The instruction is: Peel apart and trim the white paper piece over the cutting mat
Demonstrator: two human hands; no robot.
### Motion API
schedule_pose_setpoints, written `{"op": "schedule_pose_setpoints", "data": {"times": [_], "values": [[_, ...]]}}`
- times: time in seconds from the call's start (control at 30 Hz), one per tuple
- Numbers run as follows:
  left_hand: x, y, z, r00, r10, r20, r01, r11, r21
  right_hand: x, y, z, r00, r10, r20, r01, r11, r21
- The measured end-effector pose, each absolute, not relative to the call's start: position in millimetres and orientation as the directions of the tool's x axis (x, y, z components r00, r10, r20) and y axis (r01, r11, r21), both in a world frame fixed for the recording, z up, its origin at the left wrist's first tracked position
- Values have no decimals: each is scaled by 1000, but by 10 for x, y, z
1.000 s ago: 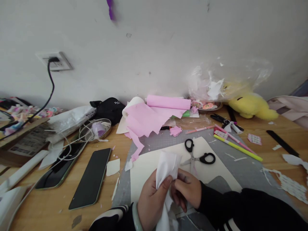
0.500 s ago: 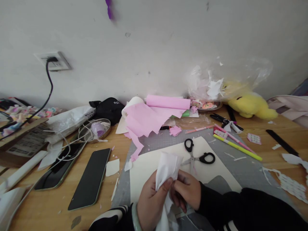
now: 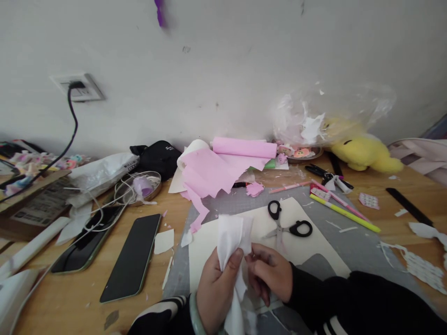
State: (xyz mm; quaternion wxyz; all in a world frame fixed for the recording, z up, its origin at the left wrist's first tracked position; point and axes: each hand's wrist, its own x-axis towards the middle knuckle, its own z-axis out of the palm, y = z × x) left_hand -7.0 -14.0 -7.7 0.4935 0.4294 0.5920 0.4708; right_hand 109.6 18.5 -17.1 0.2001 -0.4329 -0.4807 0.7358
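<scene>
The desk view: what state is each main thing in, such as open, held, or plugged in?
White sheet, creased, held up
Left hand, closed on the sheet
Right hand, at the sheet's edge; grip unclear
Scissors, open, lying loose
Cream paper, flat beneath the scissors
Phone nearer the hands, screen dark
Other phone, screen dark
Plug, in the wall socket
Pink roll, rolled up
Pink paper, spread out, edges jagged

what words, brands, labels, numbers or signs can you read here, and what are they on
"T", apparently, starts the white lettering on the black cloth item; the rest is too small.
Printing on the cardboard box: too blurred to read.
Dark print on the white plastic bag: unreadable.
Scribble on the wall: no legible word.
</scene>
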Motion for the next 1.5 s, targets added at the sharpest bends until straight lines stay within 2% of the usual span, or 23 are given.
{"op": "schedule_pose_setpoints", "data": {"times": [0.27,0.5,1.07,1.5], "values": [[-69,-70,-90,-18,988,-154,113,155,981,1107,166,-207,-583,720,-376,70,-417,-906],[-73,-78,-79,-26,986,-163,138,165,977,1107,154,-227,-559,738,-378,31,-437,-899],[-71,-79,-104,29,985,-172,98,169,981,1100,162,-245,-567,708,-422,123,-434,-892],[-65,-77,-127,69,981,-184,106,176,979,1103,170,-177,-557,713,-427,86,-462,-883]]}}
